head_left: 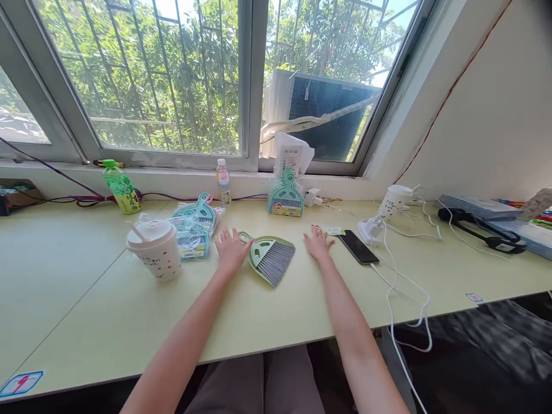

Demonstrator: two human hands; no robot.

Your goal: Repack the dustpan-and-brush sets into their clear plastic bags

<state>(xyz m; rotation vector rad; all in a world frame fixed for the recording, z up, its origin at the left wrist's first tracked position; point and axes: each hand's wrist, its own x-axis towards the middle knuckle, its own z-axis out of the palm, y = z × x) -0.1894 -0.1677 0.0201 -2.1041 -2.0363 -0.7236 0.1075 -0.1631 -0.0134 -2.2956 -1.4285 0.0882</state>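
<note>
A small green dustpan with a grey-bristled brush nested in it lies flat on the table between my hands. My left hand rests on the tabletop with fingers spread, its thumb close to the dustpan's handle; whether they touch I cannot tell. To the right of the bristles, my right hand lies palm down, fingers apart, holding nothing. Its fingertips are near a colourful printed card. Several bagged teal brush-and-dustpan sets lie left of my left hand. Another teal stack stands upright by the window wall.
A lidded paper cup stands at the left, a green bottle behind it. A small clear bottle is by the wall. On the right are a black phone, white cables, a second cup and a black strapped device.
</note>
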